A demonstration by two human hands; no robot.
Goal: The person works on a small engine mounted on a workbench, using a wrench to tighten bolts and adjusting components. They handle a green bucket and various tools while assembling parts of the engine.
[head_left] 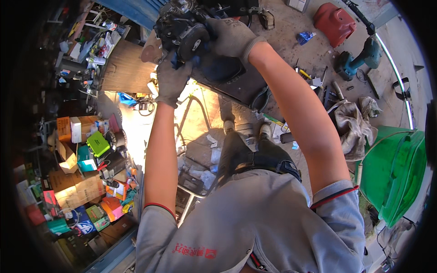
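A black engine assembly point(180, 25) with a round wheel-like part point(193, 42) on its front is at the top centre. My left hand point(173, 78), in a grey glove, grips its lower side, with the fingertips partly hidden. My right hand point(230, 38), gloved too, holds the engine's right side, its fingers curled near the wheel-like part. Some dark blue shows at both hands' fingers. A dark, smooth piece point(219, 68) lies just below the engine on a dark board point(243, 91).
Cluttered boxes point(97, 144) crowd the left, beside a wooden board point(120, 68). At the right are a red can point(332, 22), a teal power tool point(364, 57), scattered hand tools, a rag point(349, 127) and a green plastic container point(389, 175). Scraps lie on the floor near my feet.
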